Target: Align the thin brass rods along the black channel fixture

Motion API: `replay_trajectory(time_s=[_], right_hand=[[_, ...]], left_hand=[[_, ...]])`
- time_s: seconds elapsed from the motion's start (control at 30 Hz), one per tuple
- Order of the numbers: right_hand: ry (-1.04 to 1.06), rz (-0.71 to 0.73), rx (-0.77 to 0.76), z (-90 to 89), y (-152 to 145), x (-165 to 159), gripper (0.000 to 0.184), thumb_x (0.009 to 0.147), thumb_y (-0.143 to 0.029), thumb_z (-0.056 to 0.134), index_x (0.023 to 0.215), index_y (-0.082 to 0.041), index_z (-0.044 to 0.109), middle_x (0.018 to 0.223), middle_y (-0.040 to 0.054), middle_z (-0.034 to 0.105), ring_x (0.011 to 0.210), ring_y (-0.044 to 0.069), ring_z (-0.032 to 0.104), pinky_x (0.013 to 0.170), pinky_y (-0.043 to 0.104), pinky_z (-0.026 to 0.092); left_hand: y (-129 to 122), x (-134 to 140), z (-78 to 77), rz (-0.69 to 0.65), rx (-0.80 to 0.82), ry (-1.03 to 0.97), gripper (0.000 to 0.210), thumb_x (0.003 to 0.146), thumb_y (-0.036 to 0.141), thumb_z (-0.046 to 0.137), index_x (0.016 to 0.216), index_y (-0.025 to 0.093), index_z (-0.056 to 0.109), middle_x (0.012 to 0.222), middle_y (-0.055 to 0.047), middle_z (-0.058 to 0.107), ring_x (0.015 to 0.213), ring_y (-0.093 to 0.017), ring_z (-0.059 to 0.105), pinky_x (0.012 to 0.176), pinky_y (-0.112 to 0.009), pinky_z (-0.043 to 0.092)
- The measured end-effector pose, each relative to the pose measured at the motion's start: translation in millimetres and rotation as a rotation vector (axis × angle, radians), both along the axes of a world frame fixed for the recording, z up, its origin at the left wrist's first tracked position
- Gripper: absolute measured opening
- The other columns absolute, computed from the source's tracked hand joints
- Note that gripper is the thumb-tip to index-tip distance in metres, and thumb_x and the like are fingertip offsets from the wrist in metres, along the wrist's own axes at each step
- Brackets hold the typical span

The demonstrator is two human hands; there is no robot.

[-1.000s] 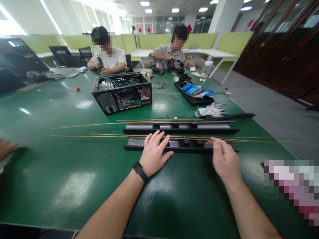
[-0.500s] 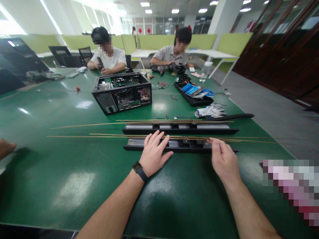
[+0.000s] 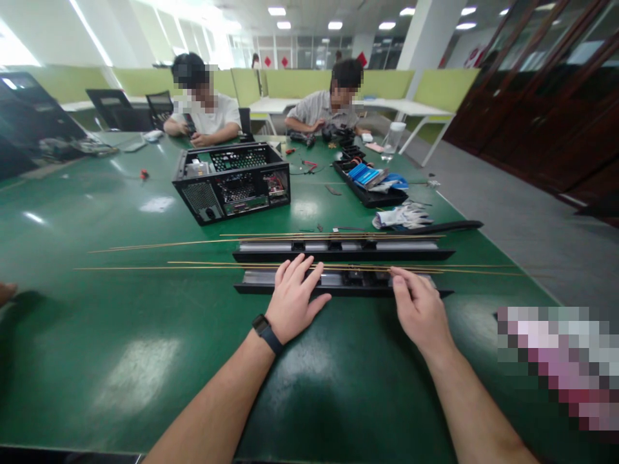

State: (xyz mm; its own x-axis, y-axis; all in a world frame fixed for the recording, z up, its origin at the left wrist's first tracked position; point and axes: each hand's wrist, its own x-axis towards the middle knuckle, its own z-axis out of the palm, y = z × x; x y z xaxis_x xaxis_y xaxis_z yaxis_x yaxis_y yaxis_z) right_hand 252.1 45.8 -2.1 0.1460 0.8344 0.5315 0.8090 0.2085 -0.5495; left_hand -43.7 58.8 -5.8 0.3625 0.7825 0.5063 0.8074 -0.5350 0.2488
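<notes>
Two long black channels with silvery insides lie across the green table, a far rail (image 3: 333, 254) and a near rail (image 3: 300, 292). Thin golden rods (image 3: 203, 263) run lengthwise over both and stick out past their ends. My left hand (image 3: 294, 298), a dark watch on its wrist, lies with fingers spread over the rods and the middle-left of the near rail. My right hand (image 3: 422, 309) pinches a thin golden rod at thumb and fingertips, above the right part of that rail. The exact grip is partly hidden by the fingers.
Beyond the rails stand an open black computer case (image 3: 232, 183) and a black tray (image 3: 370, 183) with blue items. Work gloves (image 3: 402, 218) lie behind the far rail. Two people (image 3: 206, 116) sit across the table. Another person's hand (image 3: 7, 293) shows at the left edge.
My right hand has slid left along the near rail, and the pinched rod has shifted left with it. My left hand stays on the rail. The view has turned slightly.
</notes>
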Motion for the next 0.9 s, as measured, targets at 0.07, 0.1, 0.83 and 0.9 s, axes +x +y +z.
replay_trajectory(time_s=[0.07, 0.1, 0.83, 0.9], right_hand=[[-0.003, 0.011, -0.001, -0.4, -0.3, -1.3, 0.046, 0.107, -0.059, 0.048, 0.122, -0.026, 0.077, 0.123, 0.0114, 0.081, 0.119, 0.031, 0.073, 0.108, 0.054, 0.053], [0.004, 0.002, -0.002, -0.4, -0.4, -1.5, 0.046, 0.107, -0.059, 0.047, 0.122, -0.026, 0.076, 0.123, 0.0116, 0.081, 0.119, 0.031, 0.073, 0.108, 0.054, 0.053], [0.0, -0.003, -0.024, 6.2, -1.7, -2.6, 0.047, 0.107, -0.056, 0.045, 0.119, -0.024, 0.076, 0.12, 0.0122, 0.082, 0.117, 0.031, 0.074, 0.107, 0.052, 0.054], [-0.002, -0.008, -0.031, 7.7, -1.8, -2.2, 0.047, 0.107, -0.057, 0.045, 0.119, -0.024, 0.076, 0.12, 0.0134, 0.081, 0.117, 0.031, 0.074, 0.107, 0.05, 0.054]], left_hand=[[0.1, -0.2, -0.4, -0.001, 0.003, 0.0, 0.059, 0.103, 0.041, 0.071, 0.158, 0.024, 0.058, 0.163, -0.016, 0.059, 0.16, -0.036, 0.046, 0.133, -0.062, 0.032], [0.1, -0.3, -0.5, -0.001, 0.004, 0.0, 0.059, 0.103, 0.041, 0.071, 0.158, 0.024, 0.058, 0.163, -0.016, 0.059, 0.16, -0.036, 0.046, 0.133, -0.062, 0.032], [-0.2, 0.8, 1.2, -0.003, -0.007, 0.002, 0.059, 0.103, 0.043, 0.071, 0.156, 0.021, 0.059, 0.165, -0.017, 0.057, 0.161, -0.037, 0.044, 0.133, -0.062, 0.032], [-0.1, 1.0, 1.5, 0.001, -0.01, 0.002, 0.061, 0.102, 0.045, 0.072, 0.157, 0.022, 0.058, 0.165, -0.016, 0.057, 0.161, -0.036, 0.044, 0.133, -0.061, 0.033]])
